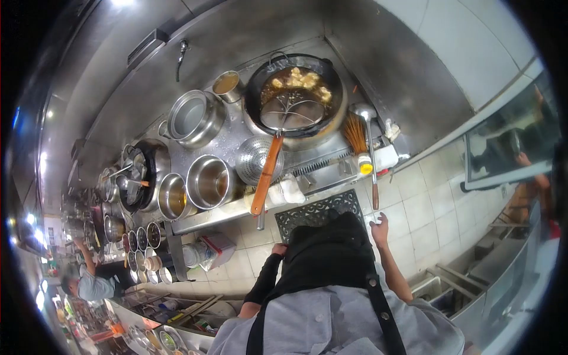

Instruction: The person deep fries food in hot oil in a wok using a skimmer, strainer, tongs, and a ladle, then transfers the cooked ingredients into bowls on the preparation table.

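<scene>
Beside the black apron, my left hand [279,249] hangs low; its fingers are too small and partly hidden to make out. My right hand [379,226] is raised on the other side, just below the end of a ladle handle [375,195], with thumb and fingers apart and nothing in it. Pale pieces of food [302,77] float in brown bubbling oil in a big black wok [252,89]. A wire skimmer [288,112] lies in the wok, its wooden handle [267,171] over the counter edge. A perforated ladle [253,160] lies underneath.
Steel pots [210,181] stand left of the wok, with a second wok [155,171] beyond. A bamboo brush [355,135] and white cloths [287,190] lie along the counter's front. Another person [97,287] works at far left. A black mat [319,214] covers part of the floor.
</scene>
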Demonstrator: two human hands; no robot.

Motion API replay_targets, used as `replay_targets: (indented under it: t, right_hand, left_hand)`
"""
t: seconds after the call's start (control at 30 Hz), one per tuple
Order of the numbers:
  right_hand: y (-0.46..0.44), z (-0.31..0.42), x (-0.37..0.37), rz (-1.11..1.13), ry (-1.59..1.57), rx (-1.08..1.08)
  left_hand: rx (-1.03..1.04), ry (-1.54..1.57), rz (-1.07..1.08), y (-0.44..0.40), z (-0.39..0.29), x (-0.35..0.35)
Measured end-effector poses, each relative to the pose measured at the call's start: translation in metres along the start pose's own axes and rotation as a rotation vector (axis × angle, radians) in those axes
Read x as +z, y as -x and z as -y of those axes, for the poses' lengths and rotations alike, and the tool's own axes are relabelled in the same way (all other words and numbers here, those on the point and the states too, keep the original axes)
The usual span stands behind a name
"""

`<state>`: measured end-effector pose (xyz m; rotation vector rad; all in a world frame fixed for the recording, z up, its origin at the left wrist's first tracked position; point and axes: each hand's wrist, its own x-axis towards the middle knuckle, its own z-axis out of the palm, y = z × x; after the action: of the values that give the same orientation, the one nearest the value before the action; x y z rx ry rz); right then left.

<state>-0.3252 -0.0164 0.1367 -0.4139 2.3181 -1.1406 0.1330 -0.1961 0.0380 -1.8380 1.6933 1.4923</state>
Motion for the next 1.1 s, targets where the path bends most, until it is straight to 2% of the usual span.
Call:
replay_targets:
  t: [0.03,0.07,0.17,0.23,0.3,0.33,0.4,0.43,0.47,0.57,0.6,0.7,0.93,1.03,1.1]
  right_hand:
    - [-0.004,0.033,-0.006,0.027,-0.171,0.122]
    - [-0.021,0.033,-0.004,0.082,-0.199,0.052]
    - [-0.065,0.059,-0.003,0.257,-0.303,0.091]
    - [-0.089,0.082,-0.004,0.311,-0.178,0.126]
    - [-0.107,0.104,-0.004,0.335,-0.046,0.227]
    - [-0.136,0.058,0.016,0.149,0.163,-0.083]
    - [-0.131,0.092,0.002,0.049,0.247,-0.215]
    - [-0.127,0.105,-0.003,-0.009,0.286,-0.275]
    - [-0.127,0.111,-0.007,-0.007,0.170,-0.311]
    - [-0.086,0.175,-0.038,0.158,-0.099,-0.025]
    - [-0.076,0.184,-0.043,0.187,-0.165,-0.016]
    - [-0.044,0.236,-0.066,0.301,-0.254,-0.016]
    - [-0.038,0.342,-0.095,0.429,-0.094,-0.283]
    - [-0.049,0.359,-0.072,0.409,0.063,-0.434]
    - [-0.080,0.350,-0.033,0.331,0.145,-0.555]
  left_hand:
    - [0.001,-0.021,-0.023,-0.009,0.003,0.004]
    - [-0.001,-0.037,-0.115,-0.001,-0.010,0.002]
    - [-0.029,-0.006,-0.315,0.043,-0.057,-0.003]
    - [-0.042,0.132,-0.375,0.051,-0.057,-0.004]
    - [-0.080,0.231,-0.251,0.036,-0.039,0.012]
    - [-0.063,0.255,-0.192,0.021,-0.020,0.027]
    - [-0.051,0.225,-0.112,0.007,0.011,0.051]
    - [-0.020,-0.049,-0.207,0.032,-0.011,0.050]
    - [-0.028,0.022,-0.228,0.036,-0.011,0.051]
    - [-0.126,0.202,-0.290,0.050,-0.015,0.063]
    - [-0.180,0.231,-0.282,0.059,-0.023,0.060]
    - [-0.111,0.248,-0.245,0.053,-0.004,0.068]
    - [-0.148,0.345,-0.277,0.035,0.001,0.082]
    - [0.010,0.403,-0.316,0.019,0.003,0.084]
    - [-0.036,0.407,-0.341,0.027,-0.010,0.080]
